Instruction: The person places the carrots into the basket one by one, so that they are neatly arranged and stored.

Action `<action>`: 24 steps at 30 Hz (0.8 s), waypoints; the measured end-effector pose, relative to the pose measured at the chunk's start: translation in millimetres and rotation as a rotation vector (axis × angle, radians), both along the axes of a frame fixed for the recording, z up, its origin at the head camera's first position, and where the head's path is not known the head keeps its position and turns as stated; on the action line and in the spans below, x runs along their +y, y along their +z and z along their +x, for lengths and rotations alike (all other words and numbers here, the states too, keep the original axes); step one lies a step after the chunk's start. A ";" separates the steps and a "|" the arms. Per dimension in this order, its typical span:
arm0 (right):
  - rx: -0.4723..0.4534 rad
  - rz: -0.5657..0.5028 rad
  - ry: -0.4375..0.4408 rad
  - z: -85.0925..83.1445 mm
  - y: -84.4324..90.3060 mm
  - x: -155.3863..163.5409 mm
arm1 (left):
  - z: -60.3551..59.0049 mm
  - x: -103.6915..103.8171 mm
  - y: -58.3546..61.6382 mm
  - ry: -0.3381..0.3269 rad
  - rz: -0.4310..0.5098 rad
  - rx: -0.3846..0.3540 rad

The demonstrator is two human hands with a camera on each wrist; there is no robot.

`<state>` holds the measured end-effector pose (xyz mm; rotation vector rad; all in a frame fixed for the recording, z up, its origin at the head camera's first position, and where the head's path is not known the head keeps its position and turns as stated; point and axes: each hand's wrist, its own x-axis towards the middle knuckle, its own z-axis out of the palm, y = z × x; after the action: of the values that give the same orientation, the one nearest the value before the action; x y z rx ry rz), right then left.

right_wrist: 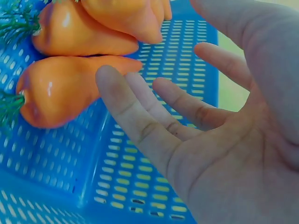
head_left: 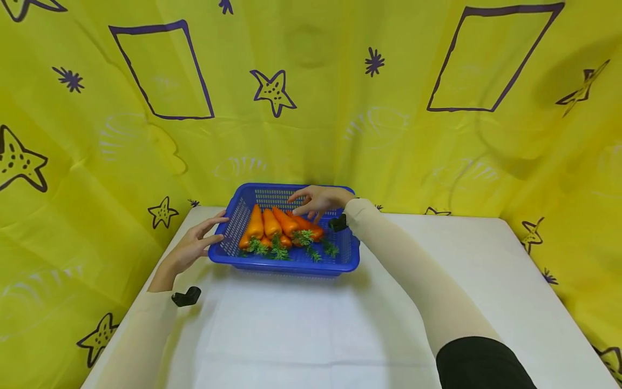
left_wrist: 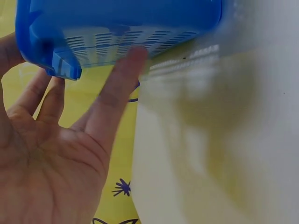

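I see orange carrots [head_left: 272, 227] heaped in blue basket [head_left: 340, 262]; right hand [head_left: 318, 201] spread wide above, left hand [head_left: 194, 246] flat-fingered at basket's 9 o'clock wall.

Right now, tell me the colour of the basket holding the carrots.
Blue: the basket is a perforated blue plastic one, seen best in the head view.

A white table [head_left: 311, 329] stands against a yellow cloth backdrop [head_left: 311, 92] that wraps around three sides. The creased fabric carries hand-drawn purple stars, asterisks and two large four-sided outlines. Even light falls across the tabletop, with soft shadows on the cloth at right.
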<state>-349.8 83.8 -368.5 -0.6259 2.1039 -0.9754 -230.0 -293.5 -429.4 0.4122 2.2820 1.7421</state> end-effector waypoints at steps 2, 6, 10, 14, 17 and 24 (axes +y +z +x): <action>0.045 0.001 0.005 1.6 1.7 3.1 | -1.0 -0.6 0.6 0.003 -0.028 0.014; 0.183 0.007 0.026 6.9 6.9 7.1 | -1.5 -2.4 6.9 0.010 -0.113 0.049; 0.338 0.020 0.047 17.8 18.4 11.4 | 0.8 -2.0 19.6 0.023 -0.250 0.103; 0.467 0.004 0.074 33.3 29.4 21.9 | 4.2 1.0 32.5 0.057 -0.401 0.174; 0.551 -0.006 0.082 45.9 31.5 36.0 | 4.5 5.0 39.6 0.068 -0.469 0.240; 0.647 -0.028 0.019 69.6 27.7 77.3 | 3.6 16.3 52.3 0.051 -0.520 0.340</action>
<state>-280.2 161.1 -340.8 -1.0842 2.6321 -0.8643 -226.4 -277.2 -377.1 0.5749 2.8802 1.0876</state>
